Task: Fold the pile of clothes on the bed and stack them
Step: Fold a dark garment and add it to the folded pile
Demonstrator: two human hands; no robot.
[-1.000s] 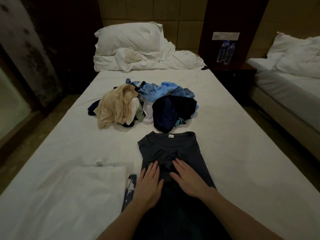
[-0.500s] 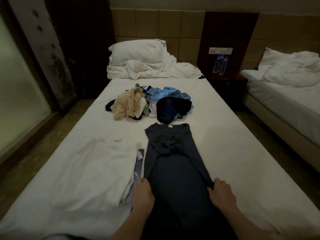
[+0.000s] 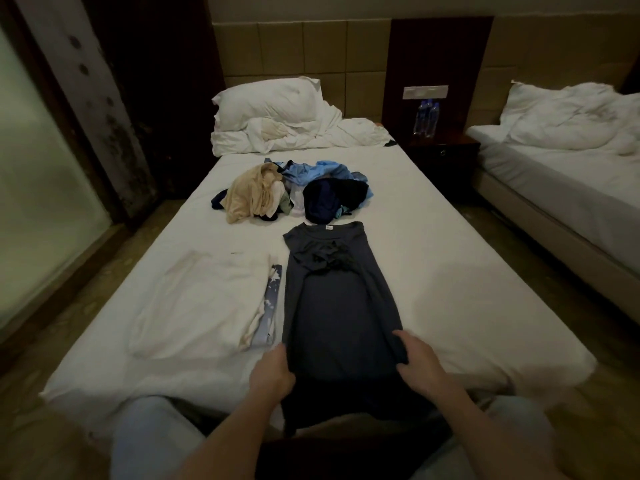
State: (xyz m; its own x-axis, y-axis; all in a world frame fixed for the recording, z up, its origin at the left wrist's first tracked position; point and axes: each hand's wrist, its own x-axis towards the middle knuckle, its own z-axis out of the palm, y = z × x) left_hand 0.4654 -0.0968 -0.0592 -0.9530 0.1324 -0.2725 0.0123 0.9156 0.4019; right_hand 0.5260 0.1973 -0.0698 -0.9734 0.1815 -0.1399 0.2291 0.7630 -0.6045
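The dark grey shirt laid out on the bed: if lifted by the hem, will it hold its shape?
Probably not. The dark grey shirt looks thin and floppy: its folded-in sleeves bunch in wrinkles. Where the left hand and right hand grip the hem, it already creases, so it would likely sag.

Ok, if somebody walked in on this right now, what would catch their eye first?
Probably the dark shirt laid out lengthwise on the white bed, with the left hand and right hand gripping it near its lower corners. Behind it sits the unfolded pile of clothes, tan, light blue and navy, in the middle of the bed. To the left of the shirt lies a folded white garment.
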